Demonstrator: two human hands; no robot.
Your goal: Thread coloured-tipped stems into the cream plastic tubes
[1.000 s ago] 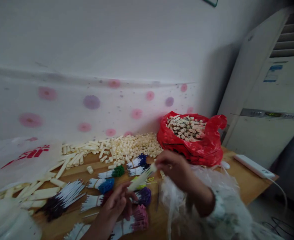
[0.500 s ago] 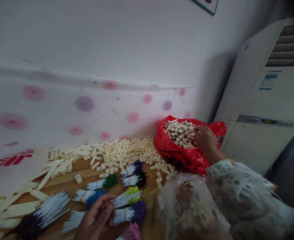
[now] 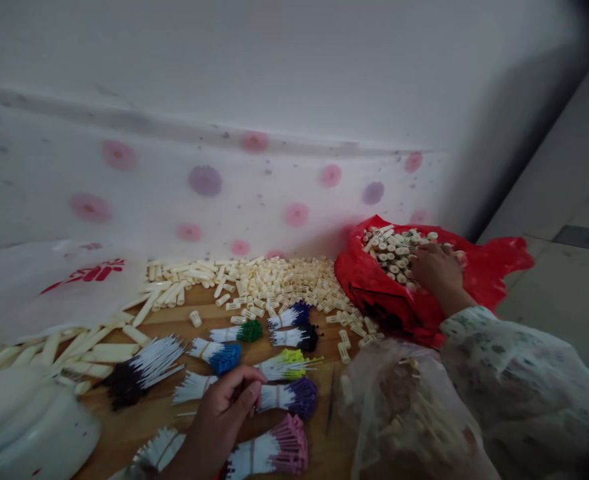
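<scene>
My right hand (image 3: 437,270) reaches into the red plastic bag (image 3: 374,290) and rests on the cream rollers with wooden cores (image 3: 391,250) packed inside; its fingertips are hidden among them. My left hand (image 3: 227,403) sits near the table's front with fingers curled in a pinch at the white ends of the purple-tipped bundle (image 3: 291,397). Around it lie bundles tipped yellow-green (image 3: 289,363), blue (image 3: 217,355), pink (image 3: 274,453), green (image 3: 239,331) and black (image 3: 297,338).
A heap of small cream plastic rollers (image 3: 269,283) lies along the wall. Long cream sticks (image 3: 69,350) lie at the left beside a white bag with red print (image 3: 49,293). A clear plastic bag (image 3: 404,413) sits front right, and a white round object (image 3: 24,427) front left.
My right hand left the yellow-green bundle, swung right into the red bag and now rests on the rollers. My left hand stayed low by the bundles. The view shifted left.
</scene>
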